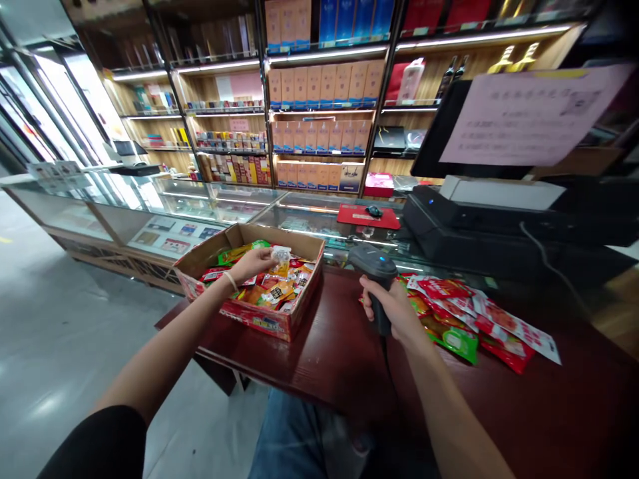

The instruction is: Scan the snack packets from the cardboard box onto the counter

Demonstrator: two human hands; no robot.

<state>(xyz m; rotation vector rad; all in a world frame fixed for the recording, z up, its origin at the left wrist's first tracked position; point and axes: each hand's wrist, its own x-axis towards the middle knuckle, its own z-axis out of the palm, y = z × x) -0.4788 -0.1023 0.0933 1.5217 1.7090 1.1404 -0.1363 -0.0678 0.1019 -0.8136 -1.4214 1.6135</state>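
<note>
Left hand point(257, 263) is pinching a small packet point(281, 261) between thumb and fingers, grip narrow. I'm seeing the packet over the right half of a cardboard box point(264, 322); can't tell if it's touching the snack packets point(269, 293) under it. A pale wristband point(230, 279) is circling the left wrist.

Right hand point(397, 306) is gripping a black handheld scanner point(378, 266), fingers wrapping the handle. Scanner head is sitting above the fist, a blue light showing on top; its cable point(386, 359) is hanging down toward the near edge.

The box is standing on the left part of a dark red-brown desk point(324, 332), packets lying loose in it: red, green, orange. To the right, just beyond the right hand, a second pile of packets point(449, 309) is lying on the desk, overlapping, mostly red and white with some green.

Farther back I'm getting a glass counter point(219, 206), with a red mat point(362, 217) carrying a dark mouse point(373, 211). On the far right a black screen point(439, 126) is standing, with a printed sheet point(524, 123) covering much of it; I can't read the text. Lit shelves point(324, 113) holding boxed goods are filling the far wall.
</note>
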